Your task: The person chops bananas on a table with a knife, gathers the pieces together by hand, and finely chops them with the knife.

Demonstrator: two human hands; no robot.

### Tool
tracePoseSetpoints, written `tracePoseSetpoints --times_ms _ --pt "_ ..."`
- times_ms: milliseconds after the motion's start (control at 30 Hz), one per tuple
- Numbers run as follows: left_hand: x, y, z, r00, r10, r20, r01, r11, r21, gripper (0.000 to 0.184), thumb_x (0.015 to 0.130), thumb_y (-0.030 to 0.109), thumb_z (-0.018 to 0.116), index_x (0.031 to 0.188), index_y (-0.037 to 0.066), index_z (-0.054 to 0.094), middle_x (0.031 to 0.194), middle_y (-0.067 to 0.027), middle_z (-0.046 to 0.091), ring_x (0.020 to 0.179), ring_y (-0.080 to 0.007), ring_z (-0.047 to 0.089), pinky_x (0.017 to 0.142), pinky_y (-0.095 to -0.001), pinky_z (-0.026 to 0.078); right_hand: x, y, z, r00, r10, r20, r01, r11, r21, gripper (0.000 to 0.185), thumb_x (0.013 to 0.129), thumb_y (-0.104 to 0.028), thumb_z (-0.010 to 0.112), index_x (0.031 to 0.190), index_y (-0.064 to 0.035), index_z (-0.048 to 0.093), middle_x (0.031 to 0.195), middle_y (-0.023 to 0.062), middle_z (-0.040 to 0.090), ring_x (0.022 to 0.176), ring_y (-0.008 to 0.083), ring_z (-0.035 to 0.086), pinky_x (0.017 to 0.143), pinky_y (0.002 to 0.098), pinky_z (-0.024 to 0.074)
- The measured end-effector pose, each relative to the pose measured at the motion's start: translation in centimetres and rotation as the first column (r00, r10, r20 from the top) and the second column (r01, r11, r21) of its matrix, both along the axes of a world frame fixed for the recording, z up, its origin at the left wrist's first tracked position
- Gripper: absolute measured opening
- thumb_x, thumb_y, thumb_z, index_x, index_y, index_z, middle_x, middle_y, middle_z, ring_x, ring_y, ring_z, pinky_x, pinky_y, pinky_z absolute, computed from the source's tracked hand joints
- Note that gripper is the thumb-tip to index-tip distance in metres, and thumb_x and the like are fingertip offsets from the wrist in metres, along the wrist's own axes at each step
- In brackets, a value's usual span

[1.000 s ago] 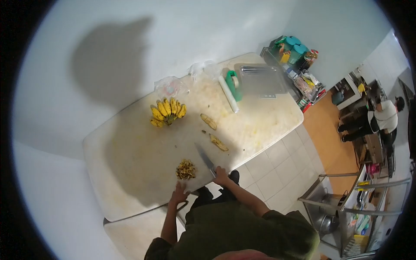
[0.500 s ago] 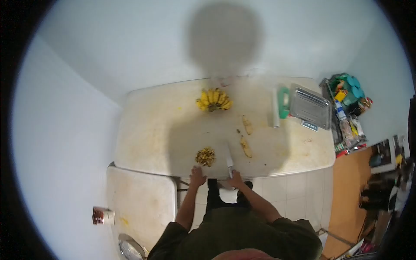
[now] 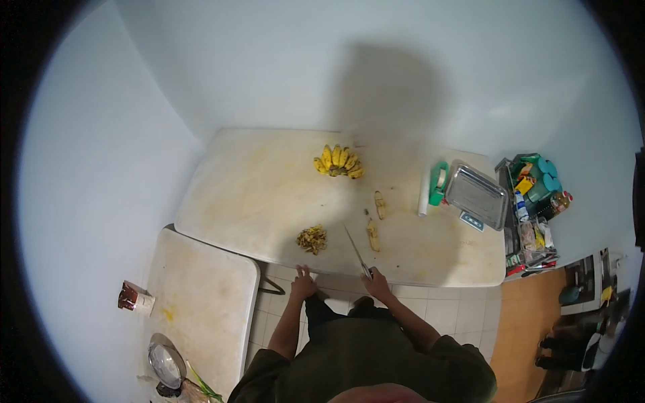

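The left hand, empty with fingers apart, is best tucked off the cutting line, the chopped pile lying just beyond on the bench, while the knife, clamped in the right hand, wants a low, steady angle beside the banana strips.

Head camera: worn on head, facing forward and steeply down
Nearest: dark-green cloth shirt, bottom edge
Mid-range: long off-white rectangular table
Beyond: smooth pale-blue wall, upper view
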State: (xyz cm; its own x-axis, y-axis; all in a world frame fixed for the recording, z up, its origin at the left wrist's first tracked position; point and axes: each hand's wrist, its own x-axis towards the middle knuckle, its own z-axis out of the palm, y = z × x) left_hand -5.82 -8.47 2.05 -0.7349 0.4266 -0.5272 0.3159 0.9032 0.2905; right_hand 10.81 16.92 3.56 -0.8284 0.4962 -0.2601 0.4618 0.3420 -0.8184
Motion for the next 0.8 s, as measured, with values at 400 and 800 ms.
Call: tracePoseSetpoints --times_ms 400,800 --pt "-2.4 -0.1 -6.2 0.981 -0.166 -0.096 0.144 0.968 -0.205 0.094 0.088 0.052 0.057 0.152 0.001 0.01 0.151 -0.0384 0.014 0.111 -0.0462 0.059 0.094 -0.0508 0.048 5.7 0.8 -1.8 0.973 0.05 0.227 -0.047 0.999 -0.019 0.072 0.088 -0.048 0.06 0.123 0.014 0.054 0.121 0.0339 0.057 0.116 0.0453 0.054 0.102 0.0469 0.0411" --pt "-2.0 3.9 -0.7 0.958 -0.285 -0.003 0.255 0.86 -0.441 0.052 0.093 0.029 0.053 0.139 0.005 0.051 0.153 -0.017 0.034 0.142 -0.0413 0.028 0.103 -0.0537 0.037 0.7 -3.8 -1.1 0.993 -0.006 0.119 0.01 0.999 -0.041 0.04 0.098 -0.036 0.051 0.105 0.0028 0.048 0.092 0.03 0.06 0.091 0.047 0.06 0.078 0.049 0.0465"
